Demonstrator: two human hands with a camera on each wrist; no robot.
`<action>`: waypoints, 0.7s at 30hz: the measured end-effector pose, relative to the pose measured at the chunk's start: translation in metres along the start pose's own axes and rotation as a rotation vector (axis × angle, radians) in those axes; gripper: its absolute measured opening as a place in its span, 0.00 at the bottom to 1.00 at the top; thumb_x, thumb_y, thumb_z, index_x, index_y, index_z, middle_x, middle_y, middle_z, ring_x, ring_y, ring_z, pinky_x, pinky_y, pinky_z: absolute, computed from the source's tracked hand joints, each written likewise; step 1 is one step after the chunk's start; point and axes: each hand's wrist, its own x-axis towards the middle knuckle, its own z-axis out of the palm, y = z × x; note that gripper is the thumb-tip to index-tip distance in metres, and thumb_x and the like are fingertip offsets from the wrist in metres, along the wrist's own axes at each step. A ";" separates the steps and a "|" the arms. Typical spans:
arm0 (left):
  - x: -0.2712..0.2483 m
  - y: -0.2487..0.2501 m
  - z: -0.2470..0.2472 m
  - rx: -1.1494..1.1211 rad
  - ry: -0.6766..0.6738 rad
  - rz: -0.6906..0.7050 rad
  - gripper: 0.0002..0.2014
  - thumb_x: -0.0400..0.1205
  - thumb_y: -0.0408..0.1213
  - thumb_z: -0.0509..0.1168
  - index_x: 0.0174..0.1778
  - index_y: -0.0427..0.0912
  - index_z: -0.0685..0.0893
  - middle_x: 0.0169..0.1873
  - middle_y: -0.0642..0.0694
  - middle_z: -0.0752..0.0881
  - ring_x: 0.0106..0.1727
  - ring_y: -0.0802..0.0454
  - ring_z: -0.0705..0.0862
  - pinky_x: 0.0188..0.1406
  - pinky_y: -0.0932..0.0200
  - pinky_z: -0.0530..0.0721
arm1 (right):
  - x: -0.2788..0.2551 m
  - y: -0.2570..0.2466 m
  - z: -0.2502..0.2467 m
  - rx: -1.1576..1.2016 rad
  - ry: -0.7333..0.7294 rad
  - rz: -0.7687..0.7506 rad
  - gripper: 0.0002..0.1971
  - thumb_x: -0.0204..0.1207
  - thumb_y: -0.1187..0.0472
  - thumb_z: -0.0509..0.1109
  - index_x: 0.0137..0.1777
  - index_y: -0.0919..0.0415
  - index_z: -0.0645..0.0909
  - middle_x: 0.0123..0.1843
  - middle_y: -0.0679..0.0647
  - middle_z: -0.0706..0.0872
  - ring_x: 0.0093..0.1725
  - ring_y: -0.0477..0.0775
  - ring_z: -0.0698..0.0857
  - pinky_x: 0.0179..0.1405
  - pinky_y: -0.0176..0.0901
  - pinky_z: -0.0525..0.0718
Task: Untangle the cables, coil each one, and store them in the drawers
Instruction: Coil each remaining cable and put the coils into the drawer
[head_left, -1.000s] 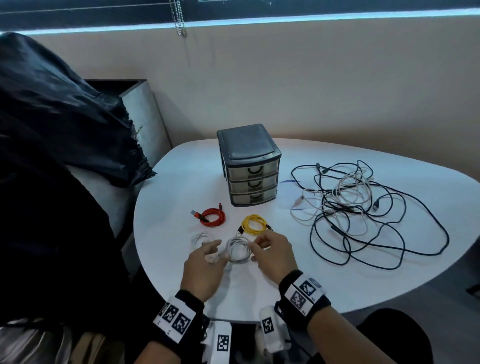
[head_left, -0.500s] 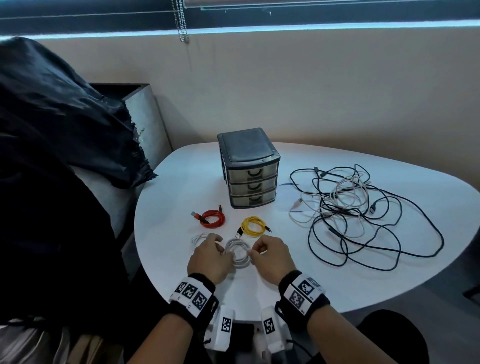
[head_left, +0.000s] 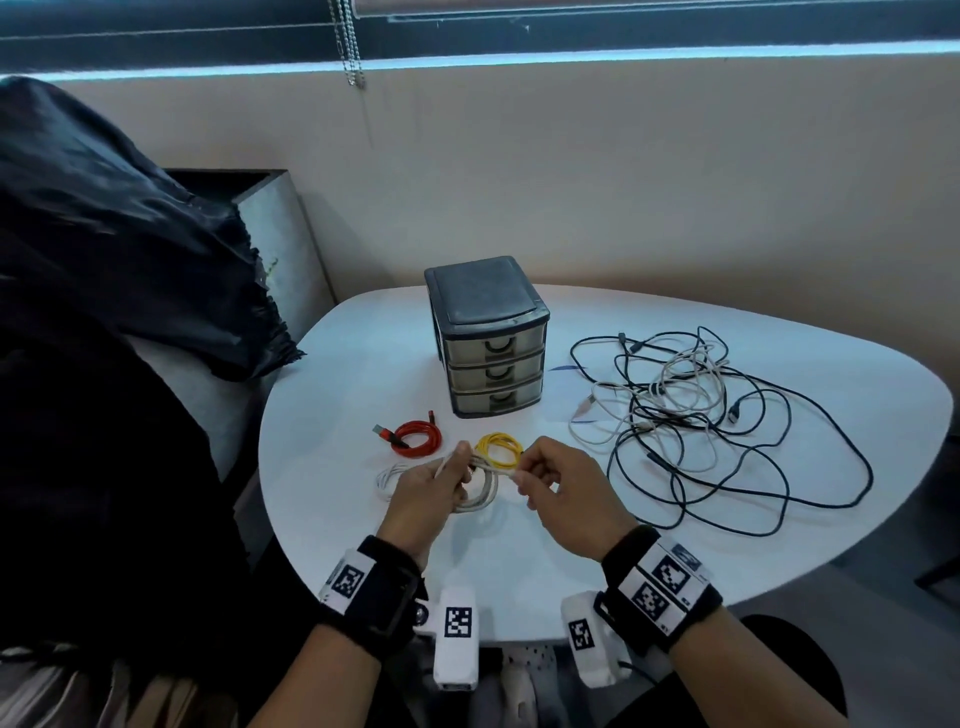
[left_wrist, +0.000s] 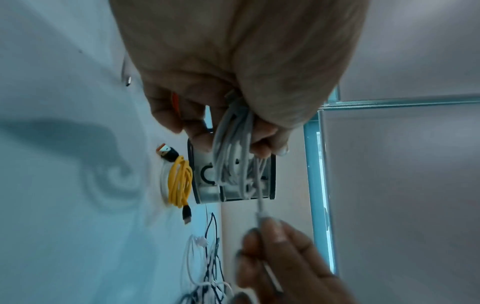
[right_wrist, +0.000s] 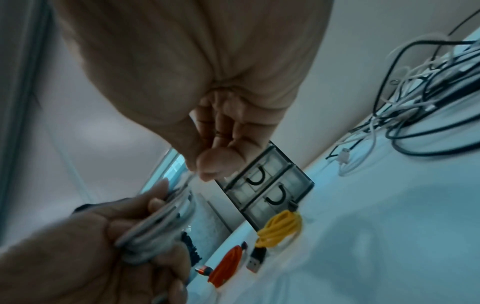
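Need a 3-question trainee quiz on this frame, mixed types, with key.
1. True or false: all three drawers of the drawer unit are closed.
2. Which coiled cable lies nearer the drawers: A) the yellow cable or B) the small white cable?
3. Fill in: the left hand holds the grey-white coil, and the right hand pinches its free ____.

Key: 1 true; 2 A; 3 end.

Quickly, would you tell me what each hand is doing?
Left hand: grips the coiled white cable.
Right hand: pinches that cable's loose end.
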 end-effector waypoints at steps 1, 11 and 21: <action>0.001 0.001 0.000 0.088 0.033 0.038 0.20 0.84 0.51 0.66 0.31 0.41 0.81 0.22 0.53 0.74 0.28 0.56 0.71 0.37 0.61 0.71 | 0.000 -0.004 -0.002 -0.009 0.010 -0.022 0.04 0.80 0.62 0.71 0.43 0.57 0.80 0.37 0.51 0.86 0.37 0.54 0.84 0.37 0.43 0.84; -0.019 0.030 0.009 -0.209 -0.151 0.035 0.25 0.90 0.43 0.54 0.26 0.44 0.81 0.24 0.50 0.76 0.29 0.55 0.71 0.36 0.60 0.70 | 0.000 -0.027 -0.054 0.123 0.099 -0.136 0.06 0.79 0.67 0.72 0.42 0.56 0.84 0.36 0.48 0.86 0.37 0.50 0.86 0.31 0.46 0.88; -0.029 0.043 0.019 -0.267 -0.330 0.068 0.23 0.88 0.44 0.57 0.25 0.43 0.80 0.24 0.44 0.77 0.28 0.52 0.73 0.33 0.58 0.69 | -0.011 -0.041 -0.033 0.228 -0.031 0.043 0.13 0.73 0.55 0.79 0.49 0.55 0.78 0.52 0.48 0.90 0.48 0.44 0.90 0.47 0.46 0.90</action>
